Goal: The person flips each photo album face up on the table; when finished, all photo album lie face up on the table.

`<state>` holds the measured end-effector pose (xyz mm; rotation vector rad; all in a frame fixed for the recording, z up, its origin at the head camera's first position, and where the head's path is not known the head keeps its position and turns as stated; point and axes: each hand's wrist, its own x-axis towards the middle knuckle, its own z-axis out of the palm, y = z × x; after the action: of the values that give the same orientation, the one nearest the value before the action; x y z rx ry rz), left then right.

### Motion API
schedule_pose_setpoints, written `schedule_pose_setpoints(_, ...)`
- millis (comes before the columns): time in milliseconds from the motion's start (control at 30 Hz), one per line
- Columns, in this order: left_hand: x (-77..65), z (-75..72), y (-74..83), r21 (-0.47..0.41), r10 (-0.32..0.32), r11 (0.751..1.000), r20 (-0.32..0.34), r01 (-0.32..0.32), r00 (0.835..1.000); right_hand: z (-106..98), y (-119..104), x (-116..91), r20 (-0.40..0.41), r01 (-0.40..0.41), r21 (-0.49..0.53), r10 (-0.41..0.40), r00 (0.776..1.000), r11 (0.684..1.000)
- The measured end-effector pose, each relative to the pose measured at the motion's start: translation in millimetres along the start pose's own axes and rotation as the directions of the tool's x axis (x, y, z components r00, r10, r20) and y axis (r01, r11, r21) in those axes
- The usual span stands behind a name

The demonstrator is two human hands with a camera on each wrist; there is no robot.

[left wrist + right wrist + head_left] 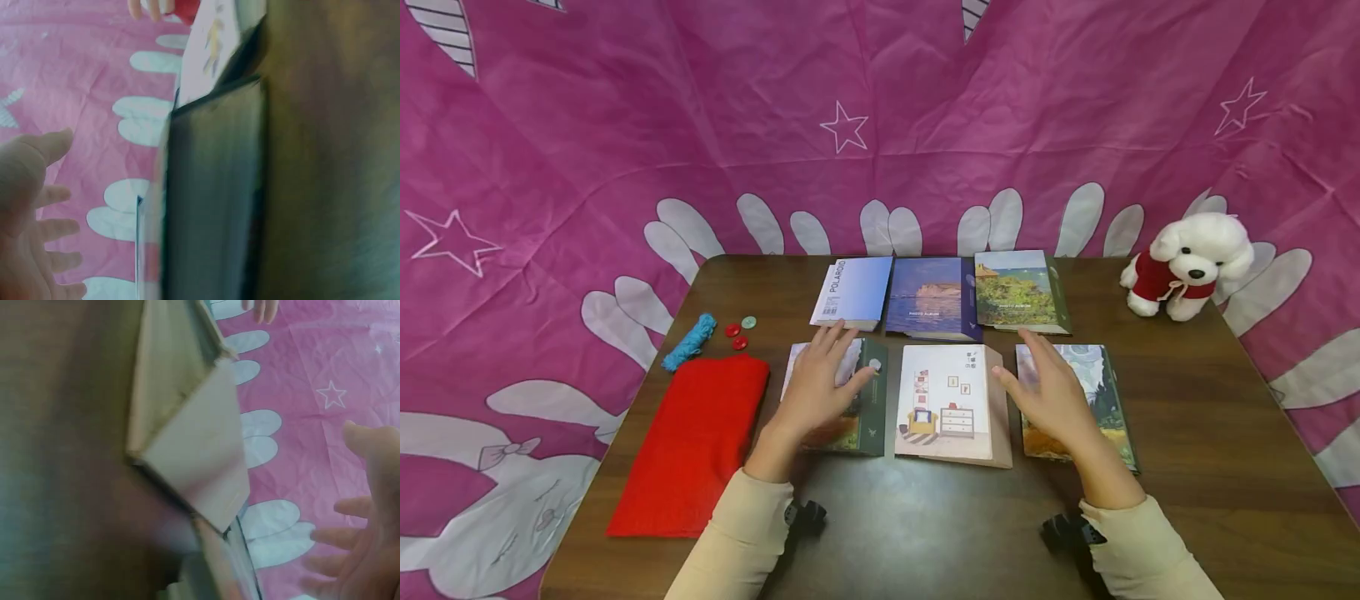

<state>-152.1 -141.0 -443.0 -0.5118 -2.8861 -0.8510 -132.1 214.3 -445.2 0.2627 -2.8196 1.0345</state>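
Note:
My left hand, fingers spread, hovers over a dark green-spined photo album in the front row. Over the front right album, painted with a landscape, is my right hand, its fingers also straight. Between the hands lies a white photo album with a drawing of furniture. Neither hand holds anything; the left wrist view shows the left hand above the thick album. Behind them lie a pale blue Polaroid album, a purple album and a green landscape album.
A folded red cloth lies at the left, with a blue yarn bundle, two red buttons and a pale green button behind it. A white toy dog in red sits at the back right, before a pink curtain.

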Motion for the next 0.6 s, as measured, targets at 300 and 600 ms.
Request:
schedule_pose_setpoints(300, 28.4, -12.3, -25.7, -0.147, -0.069, 0.987, -0.005, 0.067, 0.998, 5, -10, 35, -0.012, 0.002, 0.192, 0.0, 1.0, 0.981)
schedule_pose_setpoints(600, 49.7, -14.3, -41.7, -0.203, -0.119, 0.972, 0.021, 0.121, 0.993, 19, -33, 74, 0.064, -0.1, 0.331, 0.083, 0.994, 0.938)
